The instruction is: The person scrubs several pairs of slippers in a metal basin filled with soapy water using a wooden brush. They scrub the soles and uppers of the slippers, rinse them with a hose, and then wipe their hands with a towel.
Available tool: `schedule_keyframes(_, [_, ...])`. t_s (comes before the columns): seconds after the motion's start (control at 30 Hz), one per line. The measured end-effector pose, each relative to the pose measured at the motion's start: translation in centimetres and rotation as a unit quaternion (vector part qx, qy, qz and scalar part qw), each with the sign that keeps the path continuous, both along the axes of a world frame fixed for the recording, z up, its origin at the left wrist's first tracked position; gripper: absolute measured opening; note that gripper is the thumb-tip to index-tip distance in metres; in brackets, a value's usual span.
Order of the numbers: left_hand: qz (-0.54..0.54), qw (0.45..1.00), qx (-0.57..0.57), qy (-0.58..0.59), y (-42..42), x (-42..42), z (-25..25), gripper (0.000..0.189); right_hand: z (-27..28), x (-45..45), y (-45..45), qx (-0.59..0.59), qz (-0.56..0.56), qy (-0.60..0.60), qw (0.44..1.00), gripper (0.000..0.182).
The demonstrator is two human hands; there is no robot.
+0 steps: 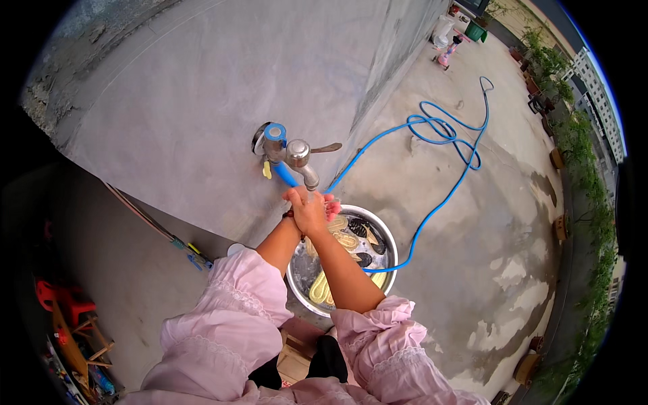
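Observation:
Both my hands are together under the spout of a metal tap (302, 164) on the wall, with water running onto them. My right hand (310, 213) lies over my left wrist and is closed around it. Part of my left hand (332, 206) shows beyond it, wet fingers apart; its palm is mostly hidden. A beaded bracelet (288, 214) circles the left wrist. Below stands a round metal basin (394, 243) of water with several yellowish insoles (346, 240) and dark footwear pieces (377, 248). My forearms cover part of it.
A blue hose (420, 228) runs from the tap area, loops over the concrete floor and reaches into the basin. A red plastic stool (76, 304) and a wooden frame (96, 344) stand at left. Potted plants (559, 228) line the right; a pink scooter (445, 55) stands far off.

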State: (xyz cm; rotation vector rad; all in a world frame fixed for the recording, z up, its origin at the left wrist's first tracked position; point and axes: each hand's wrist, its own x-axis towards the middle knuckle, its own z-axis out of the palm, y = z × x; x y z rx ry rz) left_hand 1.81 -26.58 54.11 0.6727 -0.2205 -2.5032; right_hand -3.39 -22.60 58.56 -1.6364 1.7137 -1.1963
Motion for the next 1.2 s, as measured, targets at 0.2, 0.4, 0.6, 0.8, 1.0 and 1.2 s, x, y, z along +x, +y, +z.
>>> schedule_keyframes(0.2, [0.261,0.957,0.117,-0.053,4.4,-1.7,3.8,0.040,-3.2,-1.3,-3.2,0.257,-0.002,0.141,0.956,0.019])
schedule_keyframes(0.4, [0.108,0.977,0.002,-0.186,8.4,-1.6,5.0,0.051,-3.9,-1.9,-3.6,0.315,-0.006,0.206,0.927,0.019])
schedule_keyframes(0.6, [0.094,0.954,-0.140,-0.249,8.4,-3.9,7.1,0.056,-5.0,-4.6,-3.3,0.354,-0.022,0.246,0.902,0.020])
schedule_keyframes(0.8, [0.179,0.954,-0.002,-0.240,-2.7,-3.4,-4.2,0.033,-1.9,-5.0,-1.7,0.163,-0.023,0.120,0.979,0.019])
schedule_keyframes(1.0, [0.045,0.889,-0.142,-0.433,-3.8,-2.0,-10.3,0.025,2.8,-2.2,6.6,-0.101,0.071,-0.088,0.988,0.026])
schedule_keyframes(1.2, [-0.170,0.541,-0.681,-0.463,-0.3,-6.9,-4.4,0.028,3.3,-3.9,4.7,-0.037,0.218,-0.050,0.974,0.024])
